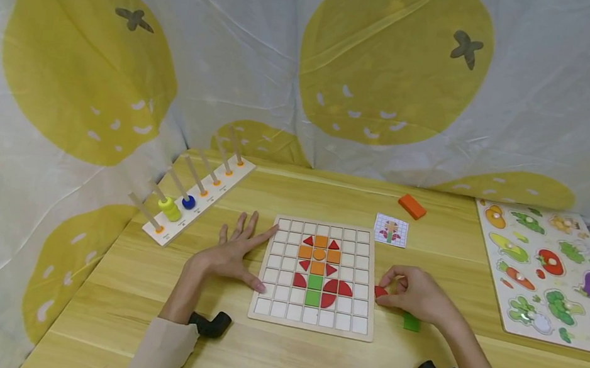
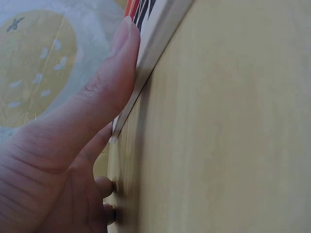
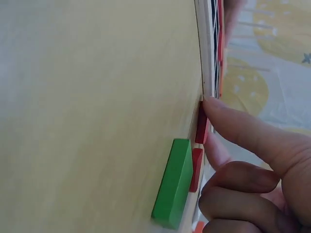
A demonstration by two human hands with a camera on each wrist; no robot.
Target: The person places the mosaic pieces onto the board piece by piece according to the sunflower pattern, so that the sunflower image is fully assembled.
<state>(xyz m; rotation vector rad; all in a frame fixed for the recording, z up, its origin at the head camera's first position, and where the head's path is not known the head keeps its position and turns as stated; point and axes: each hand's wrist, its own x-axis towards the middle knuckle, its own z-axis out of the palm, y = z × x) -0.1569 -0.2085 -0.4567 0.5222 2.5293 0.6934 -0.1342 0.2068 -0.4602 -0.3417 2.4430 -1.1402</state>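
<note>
A square wooden grid board (image 1: 276, 313) lies in front of me, with red, orange and green pieces set in its middle cells. My left hand (image 1: 229, 255) spreads its fingers along the board's left edge, thumb and forefinger touching the rim. Just off the board's right edge, my right hand (image 1: 416, 294) pinches a red quarter-circle piece (image 1: 380, 291) between thumb and forefinger, low at the table. A green block (image 3: 174, 184) lies beside that hand, partly under it in the head view. Another red piece (image 3: 196, 170) shows behind the green block in the right wrist view.
A small pattern card (image 1: 391, 230) lies beyond the board's right corner, near an orange block (image 1: 412, 206). A pegged stacking strip (image 1: 201, 198) with yellow and blue rings stands at the left. A vegetable puzzle board (image 1: 555, 280) is at the right. Patterned cloth (image 1: 244, 62) hangs behind.
</note>
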